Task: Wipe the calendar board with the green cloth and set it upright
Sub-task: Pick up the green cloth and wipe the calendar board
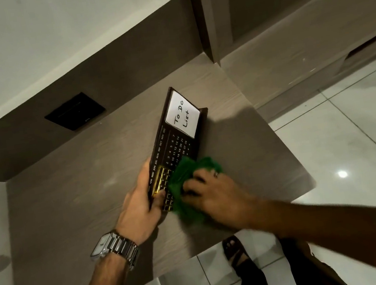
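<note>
The calendar board [170, 145] is a long dark panel with month names, date numbers, gold slider frames and a white "To Do List" note at its far end. It leans tilted on the wooden desk [67, 198]. My left hand [140, 206] grips its near end, thumb on the front face. My right hand [212, 195] presses the bunched green cloth [187, 177] against the lower part of the board's face. The cloth hides some of the dates and the board's near right edge.
A black wall socket plate [75, 111] sits in the brown back panel behind the desk. The desk's right edge drops to a white tiled floor [352, 128]. A sandalled foot [235, 250] shows below the desk's front edge. A cabinet [285, 16] rises at right.
</note>
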`<move>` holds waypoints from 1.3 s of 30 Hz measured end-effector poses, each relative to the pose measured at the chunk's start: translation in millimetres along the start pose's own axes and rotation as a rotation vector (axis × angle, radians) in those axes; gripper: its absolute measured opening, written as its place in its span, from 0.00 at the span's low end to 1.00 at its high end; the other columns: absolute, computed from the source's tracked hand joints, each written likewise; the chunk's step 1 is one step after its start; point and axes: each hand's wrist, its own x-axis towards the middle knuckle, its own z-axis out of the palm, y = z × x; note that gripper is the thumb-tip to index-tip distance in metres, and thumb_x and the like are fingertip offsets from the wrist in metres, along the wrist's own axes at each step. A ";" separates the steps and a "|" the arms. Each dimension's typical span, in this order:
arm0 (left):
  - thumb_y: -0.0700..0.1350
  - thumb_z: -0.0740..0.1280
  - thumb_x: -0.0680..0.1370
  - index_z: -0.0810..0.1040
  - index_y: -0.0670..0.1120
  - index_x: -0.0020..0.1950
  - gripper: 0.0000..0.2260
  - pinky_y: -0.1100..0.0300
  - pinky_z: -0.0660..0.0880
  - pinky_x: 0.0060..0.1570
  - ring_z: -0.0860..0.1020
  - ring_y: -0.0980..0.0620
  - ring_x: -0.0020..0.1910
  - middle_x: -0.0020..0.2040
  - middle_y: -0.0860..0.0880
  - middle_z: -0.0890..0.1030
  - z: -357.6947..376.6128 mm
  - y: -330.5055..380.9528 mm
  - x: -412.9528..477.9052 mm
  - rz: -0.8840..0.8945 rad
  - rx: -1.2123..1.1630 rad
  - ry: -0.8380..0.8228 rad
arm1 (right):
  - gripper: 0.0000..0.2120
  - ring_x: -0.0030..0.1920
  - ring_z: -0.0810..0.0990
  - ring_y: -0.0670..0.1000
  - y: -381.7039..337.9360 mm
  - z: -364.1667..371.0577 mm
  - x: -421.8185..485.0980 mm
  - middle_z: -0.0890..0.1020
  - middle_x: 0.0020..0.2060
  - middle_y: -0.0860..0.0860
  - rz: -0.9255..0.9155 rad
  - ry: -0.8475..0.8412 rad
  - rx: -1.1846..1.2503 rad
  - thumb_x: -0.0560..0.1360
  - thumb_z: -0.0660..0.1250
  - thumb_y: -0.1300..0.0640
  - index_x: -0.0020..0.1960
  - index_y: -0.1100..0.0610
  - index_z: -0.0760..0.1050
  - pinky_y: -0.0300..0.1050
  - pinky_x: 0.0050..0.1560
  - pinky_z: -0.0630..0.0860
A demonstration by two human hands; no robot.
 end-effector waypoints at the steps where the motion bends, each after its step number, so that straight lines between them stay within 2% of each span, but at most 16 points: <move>1: 0.37 0.64 0.78 0.49 0.58 0.77 0.35 0.72 0.75 0.26 0.80 0.66 0.37 0.48 0.57 0.77 -0.1 -0.2 -0.1 -0.004 0.000 -0.006 | 0.21 0.54 0.76 0.61 19.0 -8.6 9.0 0.79 0.55 0.56 0.039 0.025 -0.060 0.64 0.79 0.55 0.56 0.53 0.81 0.53 0.41 0.79; 4: 0.39 0.63 0.79 0.47 0.60 0.76 0.35 0.74 0.75 0.27 0.79 0.67 0.36 0.51 0.63 0.73 -0.5 -1.0 -0.1 -0.026 -0.005 -0.023 | 0.17 0.55 0.73 0.64 92.0 -38.8 36.8 0.78 0.57 0.58 0.207 0.134 -0.180 0.72 0.67 0.58 0.60 0.54 0.80 0.54 0.45 0.75; 6: 0.39 0.63 0.79 0.47 0.59 0.76 0.35 0.72 0.76 0.27 0.77 0.66 0.38 0.55 0.60 0.73 -1.4 -0.6 0.3 -0.029 0.005 -0.023 | 0.18 0.54 0.71 0.63 129.6 -53.8 53.1 0.76 0.56 0.58 0.315 0.205 -0.288 0.74 0.57 0.59 0.60 0.55 0.78 0.54 0.43 0.73; 7: 0.39 0.63 0.79 0.47 0.58 0.76 0.35 0.72 0.76 0.27 0.76 0.66 0.39 0.56 0.59 0.73 -1.1 -0.3 0.4 -0.028 0.010 -0.024 | 0.18 0.55 0.70 0.63 141.6 -58.3 59.5 0.75 0.56 0.58 0.359 0.206 -0.311 0.75 0.56 0.60 0.60 0.55 0.78 0.54 0.44 0.73; 9: 0.39 0.64 0.79 0.47 0.59 0.76 0.35 0.74 0.76 0.28 0.76 0.67 0.37 0.56 0.58 0.73 -0.7 -0.7 0.0 -0.032 0.012 -0.025 | 0.17 0.57 0.68 0.64 149.7 -63.2 68.5 0.73 0.58 0.59 0.447 0.165 -0.285 0.74 0.61 0.62 0.61 0.55 0.78 0.56 0.48 0.73; 12: 0.39 0.63 0.79 0.46 0.60 0.76 0.35 0.74 0.75 0.27 0.77 0.64 0.37 0.57 0.57 0.73 -0.6 -0.4 -0.6 -0.044 0.005 -0.038 | 0.19 0.56 0.69 0.63 128.8 -52.7 61.6 0.74 0.58 0.59 0.507 0.175 -0.305 0.72 0.60 0.63 0.61 0.58 0.76 0.55 0.45 0.75; 14: 0.39 0.63 0.79 0.45 0.60 0.76 0.36 0.73 0.76 0.27 0.76 0.65 0.39 0.58 0.57 0.73 -0.7 -0.9 -0.4 -0.054 0.000 -0.040 | 0.20 0.55 0.70 0.62 100.7 -40.8 47.5 0.74 0.58 0.59 0.449 0.149 -0.240 0.71 0.65 0.62 0.63 0.58 0.76 0.55 0.43 0.77; 17: 0.40 0.63 0.79 0.44 0.61 0.76 0.36 0.74 0.75 0.27 0.77 0.66 0.38 0.58 0.57 0.73 0.1 -1.3 -0.4 -0.065 0.001 -0.038 | 0.25 0.57 0.68 0.61 70.4 -29.1 28.5 0.73 0.61 0.58 0.280 0.009 -0.178 0.70 0.69 0.59 0.66 0.56 0.74 0.57 0.46 0.77; 21: 0.39 0.63 0.79 0.44 0.60 0.76 0.37 0.70 0.76 0.28 0.77 0.64 0.41 0.61 0.54 0.74 0.5 -0.7 -0.1 -0.060 0.019 -0.045 | 0.19 0.58 0.69 0.61 114.3 -54.2 52.0 0.72 0.61 0.57 0.482 0.140 -0.259 0.76 0.56 0.61 0.64 0.56 0.75 0.54 0.46 0.74; 23: 0.39 0.63 0.79 0.44 0.59 0.76 0.36 0.69 0.76 0.31 0.78 0.60 0.43 0.64 0.50 0.75 0.6 -0.9 0.0 -0.054 0.027 -0.037 | 0.17 0.58 0.68 0.61 131.4 -63.6 67.9 0.72 0.60 0.58 0.564 0.147 -0.322 0.76 0.56 0.64 0.61 0.59 0.75 0.53 0.46 0.72; 26: 0.40 0.64 0.79 0.43 0.58 0.77 0.37 0.69 0.74 0.34 0.77 0.57 0.48 0.66 0.47 0.75 1.1 -1.4 -0.8 -0.061 0.031 -0.029 | 0.15 0.57 0.69 0.61 121.2 -60.5 72.6 0.73 0.58 0.58 0.575 0.148 -0.363 0.78 0.54 0.64 0.59 0.61 0.75 0.53 0.46 0.73; 28: 0.40 0.64 0.78 0.43 0.59 0.77 0.37 0.70 0.74 0.35 0.76 0.58 0.49 0.67 0.47 0.74 0.8 -1.7 -1.4 -0.067 0.023 -0.030 | 0.14 0.57 0.69 0.60 97.2 -50.5 61.9 0.73 0.59 0.58 0.523 0.139 -0.293 0.77 0.59 0.62 0.60 0.59 0.76 0.53 0.46 0.74; 31: 0.39 0.64 0.78 0.43 0.59 0.77 0.38 0.69 0.76 0.34 0.76 0.62 0.45 0.65 0.48 0.75 0.8 -1.0 -1.5 -0.068 0.016 -0.030 | 0.19 0.59 0.68 0.60 42.7 -25.8 31.1 0.75 0.60 0.57 0.322 0.065 -0.061 0.70 0.69 0.60 0.61 0.56 0.78 0.56 0.50 0.76; 35: 0.40 0.64 0.78 0.44 0.59 0.77 0.37 0.66 0.78 0.30 0.79 0.61 0.40 0.60 0.51 0.77 1.4 1.2 -1.7 -0.071 0.020 -0.004 | 0.25 0.57 0.68 0.58 17.7 -14.1 1.7 0.76 0.58 0.55 0.064 -0.021 0.146 0.66 0.73 0.60 0.62 0.54 0.76 0.52 0.48 0.74; 37: 0.40 0.64 0.79 0.43 0.60 0.76 0.37 0.69 0.76 0.28 0.78 0.63 0.39 0.59 0.54 0.75 2.5 1.1 -1.7 -0.079 0.023 -0.004 | 0.31 0.60 0.68 0.59 36.7 -20.5 5.6 0.76 0.61 0.55 0.147 0.051 0.160 0.63 0.72 0.64 0.66 0.54 0.74 0.52 0.53 0.73; 39: 0.40 0.64 0.79 0.42 0.61 0.76 0.37 0.70 0.75 0.29 0.76 0.65 0.40 0.59 0.56 0.73 2.5 0.0 -2.0 -0.089 0.012 -0.015 | 0.33 0.63 0.69 0.61 63.6 -31.9 19.5 0.76 0.63 0.56 0.386 0.246 0.236 0.63 0.69 0.69 0.68 0.57 0.73 0.57 0.61 0.72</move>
